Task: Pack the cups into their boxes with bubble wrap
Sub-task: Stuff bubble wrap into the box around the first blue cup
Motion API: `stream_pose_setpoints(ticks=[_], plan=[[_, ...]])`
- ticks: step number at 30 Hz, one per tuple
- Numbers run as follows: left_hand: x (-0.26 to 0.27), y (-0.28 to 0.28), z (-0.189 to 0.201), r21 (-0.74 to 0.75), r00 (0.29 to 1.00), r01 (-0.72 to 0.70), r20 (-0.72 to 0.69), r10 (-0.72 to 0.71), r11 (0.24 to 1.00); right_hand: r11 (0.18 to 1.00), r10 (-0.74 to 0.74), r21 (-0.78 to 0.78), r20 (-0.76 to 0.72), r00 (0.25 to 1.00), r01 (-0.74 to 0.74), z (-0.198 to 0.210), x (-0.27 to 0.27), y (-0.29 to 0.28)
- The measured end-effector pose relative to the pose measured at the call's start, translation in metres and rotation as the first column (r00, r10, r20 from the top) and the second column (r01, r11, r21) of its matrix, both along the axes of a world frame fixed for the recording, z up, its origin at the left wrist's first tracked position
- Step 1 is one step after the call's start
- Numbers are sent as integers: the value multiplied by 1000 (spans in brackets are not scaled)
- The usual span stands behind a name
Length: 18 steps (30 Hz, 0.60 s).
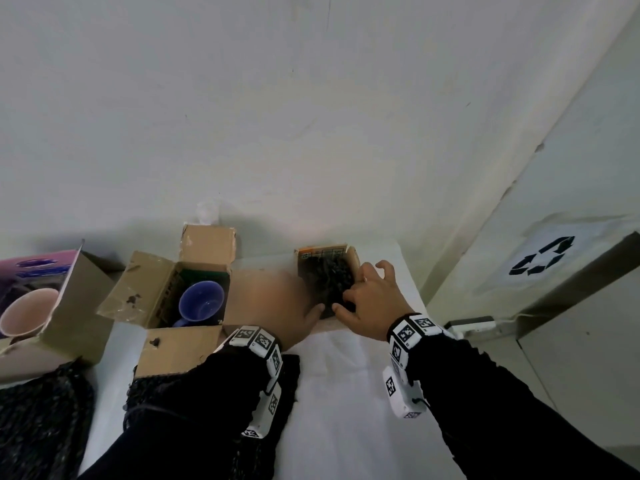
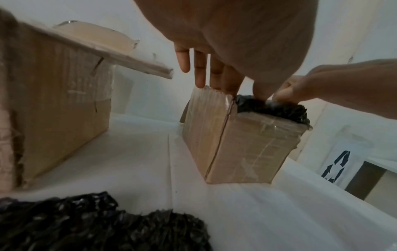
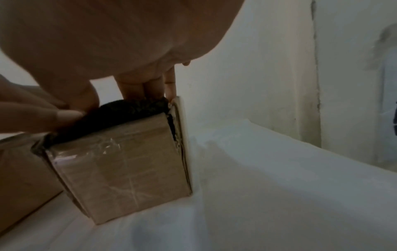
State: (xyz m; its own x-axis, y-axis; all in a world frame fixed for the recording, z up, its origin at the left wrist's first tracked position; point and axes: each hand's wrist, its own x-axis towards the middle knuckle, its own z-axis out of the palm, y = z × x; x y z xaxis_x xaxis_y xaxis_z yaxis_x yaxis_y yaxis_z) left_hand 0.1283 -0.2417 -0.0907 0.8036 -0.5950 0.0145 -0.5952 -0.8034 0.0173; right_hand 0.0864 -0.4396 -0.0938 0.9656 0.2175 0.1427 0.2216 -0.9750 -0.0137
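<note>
My right hand [image 1: 372, 294] presses black bubble wrap [image 1: 330, 278] into the small taped box [image 2: 242, 144], far right on the bench [image 1: 346, 393]; my left hand [image 1: 273, 299], blurred, fingers [image 2: 200, 68] straight, touches its left wall.

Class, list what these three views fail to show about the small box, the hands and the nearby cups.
- Small box contents: black bubble wrap covers them in every view.
- Left hand: motion-blurred in the head view.
- Right hand fingertips: buried in the wrap in the right wrist view.
- Pink cup: cut off by the head view's left edge.
</note>
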Motion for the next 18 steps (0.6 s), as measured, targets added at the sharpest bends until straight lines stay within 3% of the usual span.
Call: stream_pose_setpoints(ticks=[2,5,9,11,14,18], plan=[[4,-2,2,53,1000,-15,7,14,998,1000,-2,-23,-100,995,0,-3,4,0],[9,-6,10,-91,1000,-3,29,6,996,998,-9,-69,-206,978,-5,-12,9,3],[9,-5,-2,-210,971,236,3,-241,949,989,4,-140,-280,960,-45,-17,13,5],[5,0,-4,-193,964,254,-25,-264,948,995,6,-99,-228,974,-30,-13,12,6],[5,10,-3,-25,953,302,23,-301,953,994,63,92,-10,998,-62,-15,6,10],[6,11,-2,116,955,277,78,-287,954,991,129,29,73,989,-132,-26,-2,3]])
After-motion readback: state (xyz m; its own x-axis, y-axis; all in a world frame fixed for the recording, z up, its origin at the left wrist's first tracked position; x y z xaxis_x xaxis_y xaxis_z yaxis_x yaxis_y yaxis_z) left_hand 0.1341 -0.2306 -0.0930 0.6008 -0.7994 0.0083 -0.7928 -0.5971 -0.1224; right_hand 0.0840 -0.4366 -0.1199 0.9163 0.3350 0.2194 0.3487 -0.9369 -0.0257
